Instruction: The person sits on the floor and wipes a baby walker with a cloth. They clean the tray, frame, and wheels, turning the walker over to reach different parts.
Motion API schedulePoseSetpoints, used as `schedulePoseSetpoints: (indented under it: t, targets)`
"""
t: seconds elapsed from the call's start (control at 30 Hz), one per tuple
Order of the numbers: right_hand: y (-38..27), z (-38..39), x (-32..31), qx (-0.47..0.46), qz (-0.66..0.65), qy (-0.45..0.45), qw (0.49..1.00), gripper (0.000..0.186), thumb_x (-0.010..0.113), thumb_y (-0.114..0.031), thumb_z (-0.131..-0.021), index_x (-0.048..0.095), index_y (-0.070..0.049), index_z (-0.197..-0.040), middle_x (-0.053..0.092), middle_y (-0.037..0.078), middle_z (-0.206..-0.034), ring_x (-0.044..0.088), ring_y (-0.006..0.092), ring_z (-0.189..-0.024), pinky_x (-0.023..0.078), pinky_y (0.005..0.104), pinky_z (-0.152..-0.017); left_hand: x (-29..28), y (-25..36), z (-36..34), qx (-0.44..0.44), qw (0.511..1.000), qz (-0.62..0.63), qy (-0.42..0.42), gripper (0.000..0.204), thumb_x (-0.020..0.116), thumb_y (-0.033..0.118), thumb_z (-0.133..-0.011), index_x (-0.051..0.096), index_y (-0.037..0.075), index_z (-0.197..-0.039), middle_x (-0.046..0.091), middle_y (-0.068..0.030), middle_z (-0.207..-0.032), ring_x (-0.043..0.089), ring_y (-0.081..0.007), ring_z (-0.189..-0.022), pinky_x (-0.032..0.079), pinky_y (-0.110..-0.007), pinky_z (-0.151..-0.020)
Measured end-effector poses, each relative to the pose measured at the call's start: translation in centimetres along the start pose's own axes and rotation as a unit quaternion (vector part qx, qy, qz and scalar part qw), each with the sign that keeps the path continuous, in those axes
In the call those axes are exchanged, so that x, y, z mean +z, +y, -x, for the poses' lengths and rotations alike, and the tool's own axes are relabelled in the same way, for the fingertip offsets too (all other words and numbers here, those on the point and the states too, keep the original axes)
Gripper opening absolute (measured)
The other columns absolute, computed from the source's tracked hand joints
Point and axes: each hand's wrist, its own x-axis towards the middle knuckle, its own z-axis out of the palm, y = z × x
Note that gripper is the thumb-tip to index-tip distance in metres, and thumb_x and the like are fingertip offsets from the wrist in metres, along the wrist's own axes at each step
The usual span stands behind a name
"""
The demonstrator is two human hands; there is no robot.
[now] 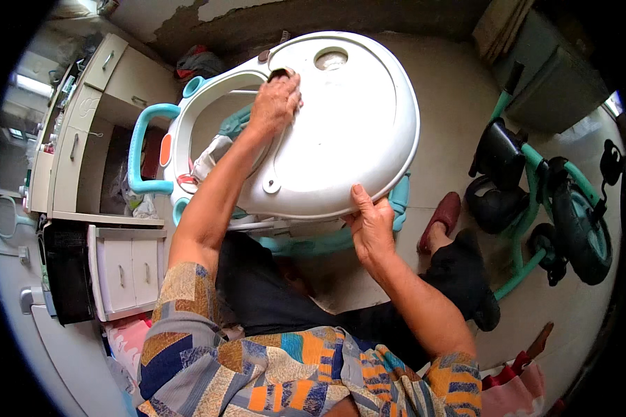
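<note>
A white and teal baby walker (368,132) stands in front of me, its broad white tray to the right and a teal handle (138,149) on its left. My left hand (277,104) reaches to the inner edge of the tray near the far side. Its fingers are bent over a small dark brown thing (279,72), mostly covered, whose kind I cannot make out. At the tray's near right rim, my right hand (373,228) has its thumb on top and its fingers curled beneath. A whitish cloth (212,157) lies inside the seat opening.
To the right stands a green tricycle-like frame with black wheels (581,226). Cream drawers and cupboards (83,139) line the left, with a small white cabinet (126,274) nearer. A grey bin-like box (560,87) is at the back right. My foot in a dark red shoe (444,215) rests beside the walker.
</note>
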Motion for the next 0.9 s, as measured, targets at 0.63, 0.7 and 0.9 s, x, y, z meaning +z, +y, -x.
schedulePoseSetpoints:
  t: [0.63, 0.7, 0.9]
  targets:
    - [0.1, 0.3, -0.8, 0.033, -0.093, -0.031, 0.995, 0.041, 0.055, -0.031, -0.095, 0.046, -0.004, -0.125, 0.055, 0.006, -0.117, 0.055, 0.0197, -0.104, 0.045, 0.0380, -0.088, -3.2, 10.9, 10.8, 0.028, 0.992, 0.108, -0.055, 0.055, 0.047, 0.032, -0.094, 0.040, -0.001, -0.137, 0.039, -0.0262, -0.141, 0.035, -0.0386, -0.132, 0.023, -0.046, -0.111]
    - [0.5, -0.1, -0.9, 0.017, -0.071, -0.011, 0.997, 0.043, 0.058, -0.034, -0.093, 0.047, -0.003, -0.121, 0.054, 0.008, -0.113, 0.053, 0.0213, -0.104, 0.045, 0.0415, -0.089, -2.4, 9.8, 7.7, -0.013, 0.992, 0.090, -0.086, 0.061, 0.044, 0.037, -0.094, 0.036, -0.003, -0.139, 0.037, -0.0268, -0.142, 0.033, -0.0374, -0.134, 0.022, -0.045, -0.112]
    - [0.7, 0.8, -0.8, 0.033, -0.069, -0.010, 0.997, 0.040, 0.058, -0.034, -0.094, 0.048, -0.002, -0.115, 0.053, 0.009, -0.110, 0.051, 0.0229, -0.103, 0.043, 0.0428, -0.094, 1.0, 5.3, -2.3, -0.117, 0.991, 0.056, -0.043, 0.068, 0.032, 0.050, -0.098, 0.033, -0.002, -0.142, 0.034, -0.0216, -0.147, 0.030, -0.0325, -0.138, 0.021, -0.044, -0.113]
